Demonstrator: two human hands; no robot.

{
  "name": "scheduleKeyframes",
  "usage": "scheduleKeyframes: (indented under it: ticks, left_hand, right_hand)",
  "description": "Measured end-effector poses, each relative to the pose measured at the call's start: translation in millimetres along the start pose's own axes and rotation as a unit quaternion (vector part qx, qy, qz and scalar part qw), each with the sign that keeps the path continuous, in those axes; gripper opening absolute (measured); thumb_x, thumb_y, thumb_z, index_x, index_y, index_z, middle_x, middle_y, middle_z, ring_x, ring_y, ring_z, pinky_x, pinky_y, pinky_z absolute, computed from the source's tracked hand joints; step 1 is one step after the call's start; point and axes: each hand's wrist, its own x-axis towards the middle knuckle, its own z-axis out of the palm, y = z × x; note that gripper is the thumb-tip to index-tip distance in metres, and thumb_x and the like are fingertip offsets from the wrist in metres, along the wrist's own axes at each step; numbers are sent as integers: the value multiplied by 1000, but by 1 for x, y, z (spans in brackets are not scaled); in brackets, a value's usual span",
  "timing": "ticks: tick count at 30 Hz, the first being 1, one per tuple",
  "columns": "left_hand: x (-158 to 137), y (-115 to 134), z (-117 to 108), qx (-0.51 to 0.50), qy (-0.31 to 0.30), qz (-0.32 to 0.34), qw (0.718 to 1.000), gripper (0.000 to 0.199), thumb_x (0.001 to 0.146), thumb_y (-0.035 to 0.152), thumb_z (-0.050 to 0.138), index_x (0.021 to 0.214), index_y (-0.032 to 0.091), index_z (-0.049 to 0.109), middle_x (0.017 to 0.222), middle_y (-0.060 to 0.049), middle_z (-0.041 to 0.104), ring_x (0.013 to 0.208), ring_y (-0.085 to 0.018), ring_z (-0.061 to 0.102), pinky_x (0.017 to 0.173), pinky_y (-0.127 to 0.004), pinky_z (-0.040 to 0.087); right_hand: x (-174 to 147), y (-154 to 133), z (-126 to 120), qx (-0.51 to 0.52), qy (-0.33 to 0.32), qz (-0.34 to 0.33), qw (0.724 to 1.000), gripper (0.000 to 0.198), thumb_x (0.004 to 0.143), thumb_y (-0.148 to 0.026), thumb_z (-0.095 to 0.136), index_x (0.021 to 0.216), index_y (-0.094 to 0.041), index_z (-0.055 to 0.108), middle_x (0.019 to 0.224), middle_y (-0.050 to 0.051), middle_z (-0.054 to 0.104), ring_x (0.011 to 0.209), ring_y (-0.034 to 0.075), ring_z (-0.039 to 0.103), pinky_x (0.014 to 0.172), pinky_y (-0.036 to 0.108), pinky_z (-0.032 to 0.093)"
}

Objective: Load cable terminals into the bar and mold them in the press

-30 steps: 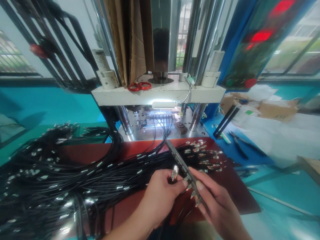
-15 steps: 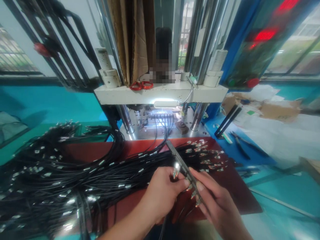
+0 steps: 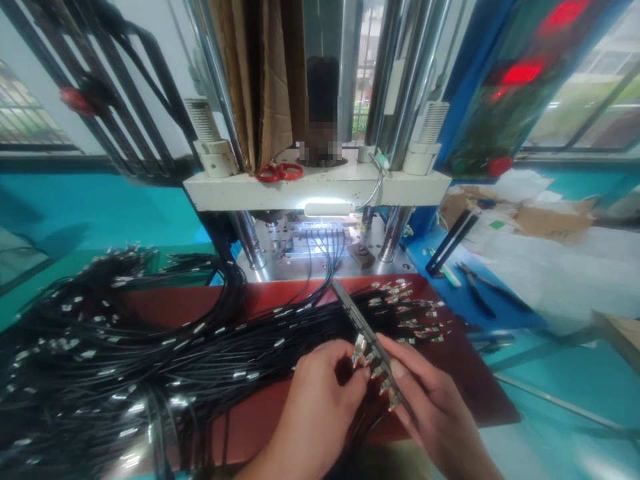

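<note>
My right hand (image 3: 433,393) grips a narrow dark metal bar (image 3: 351,308), which slants from upper left to lower right. Along the bar's lower left side sit several cable ends with small metal connectors (image 3: 384,385). My left hand (image 3: 320,393) is closed in a pinch on one cable end, and its shiny metal connector (image 3: 359,347) stands up against the bar's edge. The thin wire between those fingertips is partly hidden. Behind both hands, a large bundle of black cables (image 3: 240,353) lies across the red board (image 3: 265,420).
A press with a pale crosshead (image 3: 225,193) stands ahead, red-handled scissors (image 3: 280,173) on top. Under its lamp (image 3: 327,210), several cables run into a lit metal mould (image 3: 320,241). Pliers (image 3: 477,290) lie on the blue surface at right, near plastic bags (image 3: 560,267).
The connector in my left hand has moved slightly right and down, from just beside the bar to against its edge. My right hand holds the bar almost unmoved.
</note>
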Motion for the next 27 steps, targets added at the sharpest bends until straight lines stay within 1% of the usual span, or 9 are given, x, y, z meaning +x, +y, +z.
scheduleKeyframes:
  ticks: [2, 4, 7, 9, 11, 15, 20, 24, 27]
  left_hand:
    - [-1, 1, 1, 23, 9, 10, 1000, 13, 82, 21, 53, 77, 20, 65, 77, -1, 66, 71, -16, 56, 66, -24, 37]
    - [-1, 1, 2, 49, 18, 20, 998, 14, 82, 21, 52, 75, 20, 64, 76, 0, 65, 70, -15, 56, 65, -24, 36]
    - [0, 1, 3, 79, 22, 33, 996, 14, 82, 21, 52, 74, 20, 63, 76, 0, 65, 69, -15, 55, 65, -24, 35]
    - [1, 1, 3, 88, 20, 41, 995, 13, 82, 19, 52, 73, 20, 62, 75, 1, 64, 69, -14, 54, 65, -24, 34]
    - [1, 2, 3, 94, 16, 49, 994, 14, 82, 18, 52, 72, 20, 60, 74, 1, 63, 68, -14, 53, 64, -23, 33]
    - [2, 2, 0, 96, 3, 65, 993, 15, 82, 17, 50, 69, 20, 57, 71, 2, 61, 66, -13, 51, 62, -22, 32]
    - [3, 1, -1, 101, 2, 66, 993, 15, 81, 15, 51, 67, 19, 56, 70, 3, 59, 66, -12, 50, 63, -22, 31]
    - [4, 0, 0, 101, 6, 66, 993, 15, 81, 16, 51, 66, 19, 56, 69, 3, 59, 65, -12, 50, 62, -23, 32]
    - [4, 0, 0, 100, 4, 70, 993, 15, 81, 17, 51, 67, 19, 57, 69, 2, 60, 65, -13, 51, 62, -23, 31]
  right_hand:
    - [0, -1, 0, 8, -9, 5, 1000, 53, 79, -54, 63, 126, -31, 59, 122, 5, 57, 86, 14, 59, 60, 17, 51]
    - [-1, -1, 1, 12, -10, 6, 1000, 52, 79, -54, 63, 126, -32, 59, 121, 4, 57, 83, 13, 59, 58, 16, 49]
    - [-1, -1, 1, 6, 2, 7, 1000, 52, 78, -55, 63, 124, -31, 60, 121, 5, 57, 91, 16, 60, 60, 17, 50]
    - [0, 0, 0, 2, -6, 2, 1000, 52, 79, -55, 63, 125, -32, 60, 122, 5, 57, 96, 18, 59, 63, 18, 51]
    - [1, 1, -1, -2, -16, -9, 1000, 51, 80, -55, 62, 125, -32, 60, 122, 5, 57, 97, 18, 58, 66, 19, 51]
    - [1, 2, -2, -10, -11, -12, 1000, 51, 79, -55, 63, 125, -32, 60, 120, 5, 58, 87, 16, 61, 64, 20, 52]
    - [0, 0, 0, -2, -13, -11, 1000, 53, 79, -55, 63, 127, -33, 59, 126, 5, 55, 102, 20, 59, 68, 21, 52]
    - [-1, 0, 0, -6, -3, -16, 1000, 54, 78, -55, 64, 126, -33, 59, 122, 6, 58, 98, 20, 60, 67, 22, 53]
    - [0, 0, 0, -6, -6, -29, 1000, 53, 78, -55, 64, 126, -32, 60, 123, 7, 57, 97, 20, 60, 66, 21, 53]
